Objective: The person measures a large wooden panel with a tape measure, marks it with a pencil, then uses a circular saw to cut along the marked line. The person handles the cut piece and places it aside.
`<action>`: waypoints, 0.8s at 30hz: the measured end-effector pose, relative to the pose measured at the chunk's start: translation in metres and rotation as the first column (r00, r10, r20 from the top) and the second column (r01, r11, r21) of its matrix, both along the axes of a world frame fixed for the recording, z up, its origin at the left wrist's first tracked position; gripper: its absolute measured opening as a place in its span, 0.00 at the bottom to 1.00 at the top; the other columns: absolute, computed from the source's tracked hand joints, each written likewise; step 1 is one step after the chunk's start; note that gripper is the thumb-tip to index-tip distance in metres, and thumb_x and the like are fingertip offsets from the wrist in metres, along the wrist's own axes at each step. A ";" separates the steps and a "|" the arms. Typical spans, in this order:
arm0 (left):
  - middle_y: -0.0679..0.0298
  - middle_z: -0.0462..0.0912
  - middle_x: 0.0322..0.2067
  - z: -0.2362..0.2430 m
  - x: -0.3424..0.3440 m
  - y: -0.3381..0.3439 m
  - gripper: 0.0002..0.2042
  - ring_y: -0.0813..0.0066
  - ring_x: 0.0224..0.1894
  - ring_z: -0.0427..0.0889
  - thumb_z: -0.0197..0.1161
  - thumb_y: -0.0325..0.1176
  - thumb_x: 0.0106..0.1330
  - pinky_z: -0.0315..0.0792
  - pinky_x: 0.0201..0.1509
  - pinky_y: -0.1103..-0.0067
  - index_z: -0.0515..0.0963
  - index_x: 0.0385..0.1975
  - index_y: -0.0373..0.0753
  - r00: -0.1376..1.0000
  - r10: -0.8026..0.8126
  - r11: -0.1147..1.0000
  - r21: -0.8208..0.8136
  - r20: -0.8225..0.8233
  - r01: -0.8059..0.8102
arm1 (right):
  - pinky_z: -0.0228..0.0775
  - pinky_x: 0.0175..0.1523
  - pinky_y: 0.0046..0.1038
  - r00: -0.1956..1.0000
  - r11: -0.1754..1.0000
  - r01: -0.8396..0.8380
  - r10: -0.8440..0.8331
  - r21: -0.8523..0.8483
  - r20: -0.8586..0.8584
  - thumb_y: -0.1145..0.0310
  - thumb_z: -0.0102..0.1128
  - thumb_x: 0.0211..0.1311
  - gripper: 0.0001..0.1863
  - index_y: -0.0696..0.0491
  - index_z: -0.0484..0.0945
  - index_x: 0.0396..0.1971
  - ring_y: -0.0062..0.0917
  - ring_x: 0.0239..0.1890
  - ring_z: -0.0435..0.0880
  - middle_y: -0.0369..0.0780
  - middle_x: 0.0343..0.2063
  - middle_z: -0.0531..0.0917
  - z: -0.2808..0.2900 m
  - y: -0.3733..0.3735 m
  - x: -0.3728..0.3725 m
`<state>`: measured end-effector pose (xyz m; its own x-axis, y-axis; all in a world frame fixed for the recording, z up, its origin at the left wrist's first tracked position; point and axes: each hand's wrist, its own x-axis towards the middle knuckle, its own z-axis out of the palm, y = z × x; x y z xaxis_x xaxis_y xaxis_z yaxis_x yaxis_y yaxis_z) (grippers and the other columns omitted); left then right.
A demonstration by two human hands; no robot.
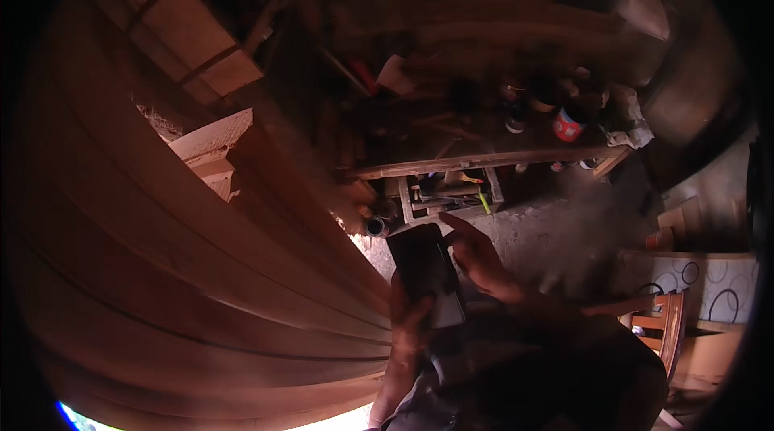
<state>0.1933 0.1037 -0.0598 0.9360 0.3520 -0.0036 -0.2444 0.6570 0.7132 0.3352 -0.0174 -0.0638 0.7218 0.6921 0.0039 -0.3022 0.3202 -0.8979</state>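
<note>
A dark smartphone point(421, 263) lies in my left hand point(412, 320), whose thumb rests across the phone's lower part. Its screen looks mostly black, with a paler patch at the bottom end. Just right of the phone is my right hand point(481, 264), holding nothing. The index finger reaches out toward the phone's upper right edge, and the other fingers are bent. Whether that fingertip touches the phone I cannot tell.
Long wooden boards point(242, 270) fill the left side. Ahead, a cluttered workbench point(492, 160) carries a red tin point(568, 126); below its edge, an open wooden box point(451, 193) contains tools. A small dark can point(376, 226) stands near the phone. A wooden chair point(671, 326) is at the right.
</note>
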 end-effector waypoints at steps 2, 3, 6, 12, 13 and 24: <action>0.56 0.72 0.62 0.007 0.003 0.004 0.37 0.62 0.63 0.74 0.63 0.22 0.61 0.73 0.67 0.66 0.59 0.72 0.40 0.971 0.122 0.991 -0.031 -0.208 -0.131 | 0.72 0.46 0.18 0.988 0.996 -0.076 0.081 0.042 -0.132 0.58 0.60 0.76 0.31 0.59 0.66 0.71 0.10 0.40 0.76 0.35 0.46 0.85 -0.005 0.026 0.007; 0.56 0.73 0.61 0.009 0.006 0.008 0.37 0.62 0.63 0.75 0.64 0.22 0.61 0.73 0.66 0.66 0.59 0.72 0.41 0.952 0.167 0.984 -0.010 -0.258 -0.175 | 0.73 0.48 0.19 0.984 0.993 -0.114 0.108 -0.036 -0.139 0.59 0.61 0.75 0.31 0.58 0.67 0.70 0.11 0.42 0.78 0.35 0.46 0.85 -0.007 0.042 0.009; 0.57 0.74 0.60 0.009 0.027 0.019 0.35 0.62 0.61 0.76 0.63 0.22 0.62 0.76 0.63 0.64 0.60 0.71 0.41 0.923 0.288 0.955 0.001 -0.256 -0.297 | 0.76 0.54 0.26 0.959 0.949 -0.155 0.211 -0.275 0.188 0.59 0.64 0.72 0.29 0.58 0.71 0.66 0.17 0.49 0.81 0.38 0.49 0.85 -0.005 0.063 0.029; 0.56 0.77 0.58 0.006 0.064 0.056 0.30 0.62 0.57 0.80 0.65 0.28 0.67 0.80 0.59 0.67 0.64 0.69 0.40 0.902 0.333 0.937 -0.012 -0.274 -0.349 | 0.79 0.43 0.24 0.833 0.923 -0.384 0.340 -0.014 -0.437 0.52 0.57 0.75 0.27 0.55 0.72 0.65 0.18 0.37 0.84 0.37 0.46 0.85 -0.038 0.118 0.098; 0.56 0.77 0.58 0.006 0.069 0.060 0.31 0.62 0.57 0.81 0.67 0.31 0.67 0.80 0.58 0.67 0.64 0.69 0.40 0.898 0.311 0.942 -0.028 -0.311 -0.336 | 0.78 0.42 0.24 0.788 0.890 -0.450 0.353 -0.080 -0.504 0.49 0.55 0.76 0.27 0.54 0.74 0.63 0.18 0.36 0.84 0.37 0.46 0.85 -0.046 0.132 0.108; 0.54 0.80 0.56 -0.010 0.164 0.115 0.33 0.64 0.54 0.83 0.70 0.39 0.68 0.80 0.57 0.68 0.65 0.67 0.32 0.896 0.128 0.991 0.095 -0.426 -0.097 | 0.69 0.27 0.23 0.865 0.868 -0.467 0.408 -0.171 -0.292 0.62 0.66 0.69 0.13 0.55 0.83 0.45 0.15 0.24 0.74 0.38 0.36 0.88 -0.067 0.281 0.279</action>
